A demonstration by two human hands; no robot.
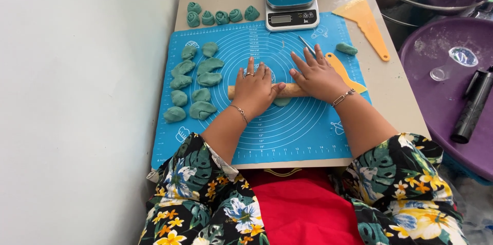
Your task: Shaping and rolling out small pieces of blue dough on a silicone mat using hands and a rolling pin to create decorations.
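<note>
My left hand (254,88) and my right hand (318,75) lie flat, fingers spread, on a wooden rolling pin (291,90) across the middle of a blue silicone mat (287,132). A flattened piece of teal dough (281,102) peeks out from under the pin between my hands. Several teal dough lumps (195,83) lie on the mat's left part. A row of shaped teal dough pieces (221,15) sits beyond the mat at the far left.
A kitchen scale (291,16) with a blue dish stands at the far edge. Two orange scrapers (367,19) (343,69), a thin metal tool (307,45) and one dough piece (346,48) lie at right. A purple tray (452,96) with a black tube sits off the table's right.
</note>
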